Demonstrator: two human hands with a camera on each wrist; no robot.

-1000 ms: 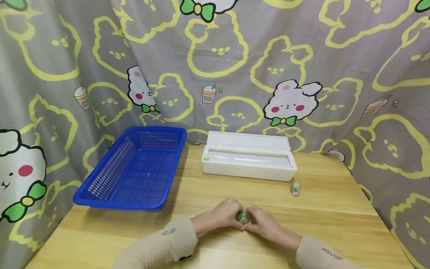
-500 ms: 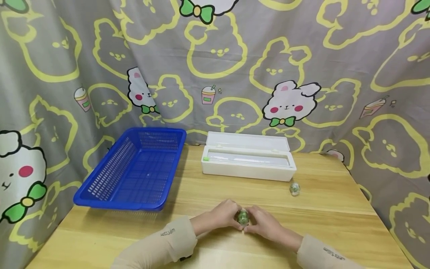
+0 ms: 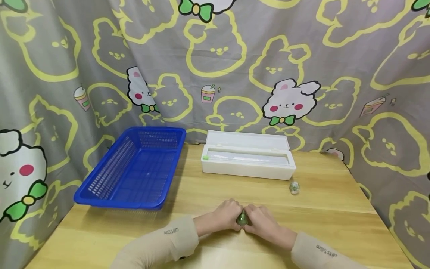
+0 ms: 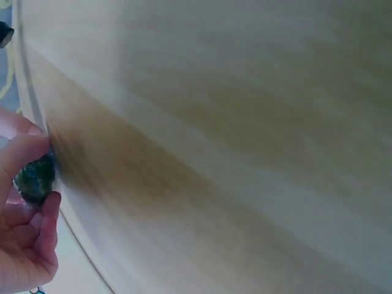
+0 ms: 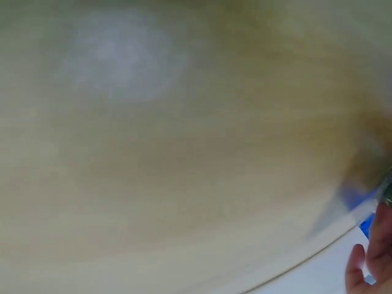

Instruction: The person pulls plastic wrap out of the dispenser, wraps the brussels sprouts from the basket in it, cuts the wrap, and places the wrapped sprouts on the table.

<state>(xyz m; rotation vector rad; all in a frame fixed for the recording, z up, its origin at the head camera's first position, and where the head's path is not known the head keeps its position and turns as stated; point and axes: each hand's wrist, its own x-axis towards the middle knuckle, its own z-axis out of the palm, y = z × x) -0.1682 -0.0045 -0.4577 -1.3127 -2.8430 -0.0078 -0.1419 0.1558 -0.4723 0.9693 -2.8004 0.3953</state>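
Note:
Both hands meet near the front middle of the table around a small, roundish green thing wrapped in clear plastic film [image 3: 242,219]; its exact kind is not clear. My left hand [image 3: 228,215] pinches it from the left, and my right hand [image 3: 263,222] grips it from the right. In the left wrist view, finger and thumb hold the dark green bundle [image 4: 35,179] with shiny film over it. Only part of a hand [image 5: 380,254] shows at the right wrist view's lower edge. A second film-wrapped green and whitish bundle [image 3: 294,188] lies farther back on the right.
A blue plastic basket [image 3: 168,175] stands at the left of the wooden table [image 3: 329,235]. Behind the hands is a long white cling film dispenser [image 3: 248,170], lid up, with a roll inside. A patterned grey curtain [image 3: 231,63] hangs round the table's back and sides.
The fingers have drawn in closer over the green bundle, so less of it shows between them. My right hand has shifted slightly left. The basket, dispenser and second bundle stay put.

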